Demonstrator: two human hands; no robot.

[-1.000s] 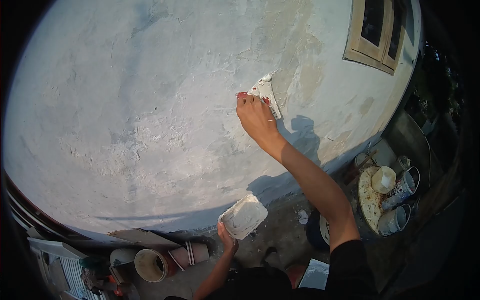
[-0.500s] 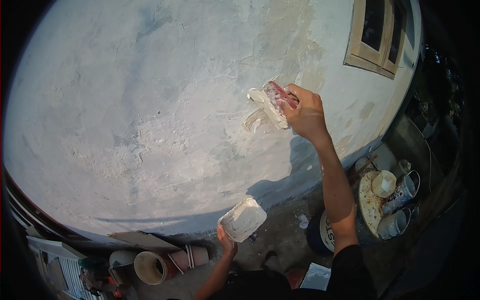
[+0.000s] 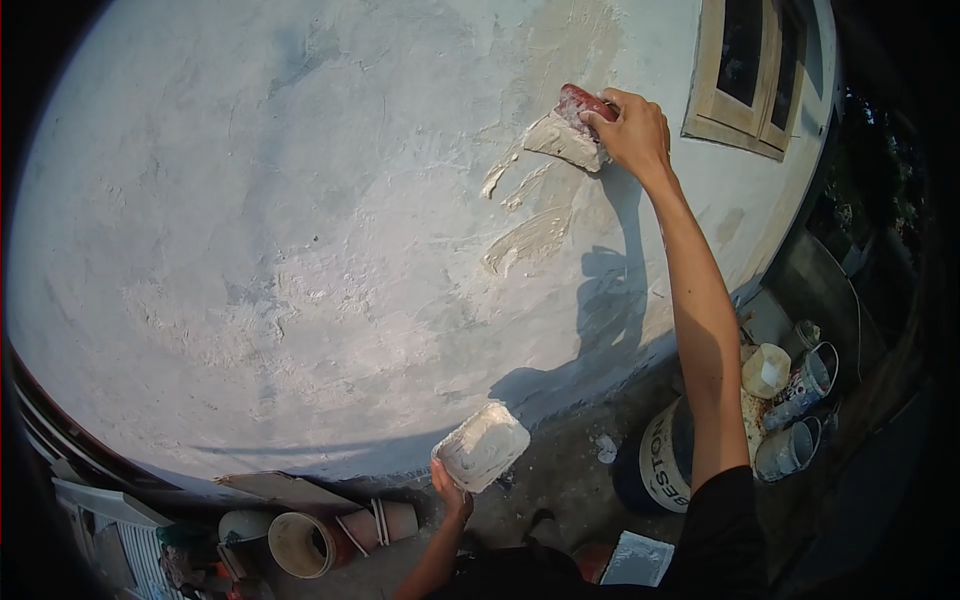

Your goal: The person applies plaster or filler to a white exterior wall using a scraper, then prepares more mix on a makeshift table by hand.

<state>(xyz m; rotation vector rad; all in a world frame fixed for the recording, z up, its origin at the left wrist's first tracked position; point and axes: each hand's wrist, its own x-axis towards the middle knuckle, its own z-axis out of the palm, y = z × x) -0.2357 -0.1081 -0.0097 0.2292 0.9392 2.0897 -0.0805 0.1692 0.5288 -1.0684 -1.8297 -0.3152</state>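
Observation:
My right hand is closed round the red handle of a putty knife, whose broad blade is coated with cream putty and lies against the wall. Below the blade, fresh putty streaks stand out on the wall's patchy white surface. Low in the view, my left hand grips the edge of a shallow rectangular tray smeared with putty. Its fingers are partly hidden under the tray.
A wooden-framed window is at the upper right. A large labelled drum and several paint cans stand at right. Buckets and a louvred panel lie at lower left. Near my feet sits a white-topped container.
My right hand has moved the putty knife up and slightly right along the wall, leaving putty streaks exposed below. The left hand and tray have barely shifted.

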